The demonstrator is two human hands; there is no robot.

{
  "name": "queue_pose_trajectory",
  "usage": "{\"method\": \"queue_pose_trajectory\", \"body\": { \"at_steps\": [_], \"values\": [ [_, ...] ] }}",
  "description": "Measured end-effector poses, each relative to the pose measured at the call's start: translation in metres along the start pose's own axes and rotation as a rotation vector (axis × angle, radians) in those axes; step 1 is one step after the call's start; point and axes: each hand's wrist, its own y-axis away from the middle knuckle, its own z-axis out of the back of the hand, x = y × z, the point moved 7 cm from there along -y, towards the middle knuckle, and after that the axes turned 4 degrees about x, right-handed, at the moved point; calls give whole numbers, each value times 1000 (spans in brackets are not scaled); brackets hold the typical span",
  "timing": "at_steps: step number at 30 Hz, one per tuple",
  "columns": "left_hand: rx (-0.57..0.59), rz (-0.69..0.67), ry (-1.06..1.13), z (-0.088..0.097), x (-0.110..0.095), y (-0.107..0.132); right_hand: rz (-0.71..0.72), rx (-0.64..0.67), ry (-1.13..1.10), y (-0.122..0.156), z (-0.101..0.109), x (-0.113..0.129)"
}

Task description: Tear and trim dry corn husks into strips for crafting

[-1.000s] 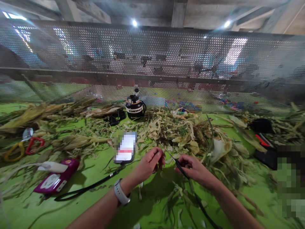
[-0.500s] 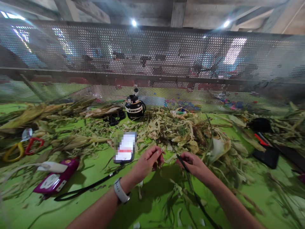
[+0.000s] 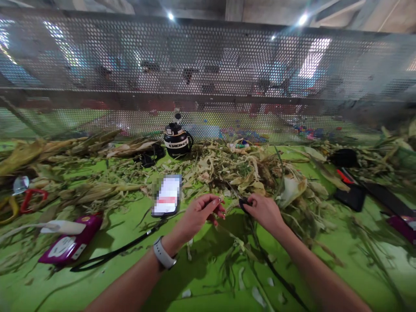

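Green desk [image 3: 203, 277], dried husks [image 3: 224, 167] heaped ahead. My left hand [image 3: 199, 213], loosely curled, contents too small to tell, sits apart from my right hand [image 3: 264, 213], clamped on a black-handled tool [image 3: 243, 205] between them. Right hand just rolled; tip seems clear of left fingers, contact likely paused.

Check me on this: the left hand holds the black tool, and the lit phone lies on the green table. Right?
Wrong hand: the head view shows the black tool in the right hand. The lit phone does lie on the green table.
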Motion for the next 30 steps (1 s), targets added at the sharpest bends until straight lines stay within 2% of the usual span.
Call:
{"method": "queue_pose_trajectory", "body": {
  "at_steps": [2, 5, 7, 9, 13, 18, 25, 30],
  "values": [
    [20, -19, -42, -1, 0, 0, -11, 22, -69, -2, -2, -3],
    [54, -73, -138, -4, 1, 1, 44, -31, -199, 0, 3, 2],
    [69, -122, -231, -8, -1, 3, 139, -62, -295, 5, 8, 14],
    [92, -161, -331, -13, -3, 5, 284, -22, -361, 14, 8, 32],
    [156, -221, -532, -24, -7, 12, 504, 74, -282, 32, -2, 60],
    [196, -274, -734, -29, -8, 14, 595, 88, -245, 38, -12, 66],
    [305, -207, -654, -29, -8, 14, 685, -14, -293, 44, -4, 68],
    [278, -204, -602, -28, -8, 13, 674, -26, -331, 43, -2, 68]
  ]
}}
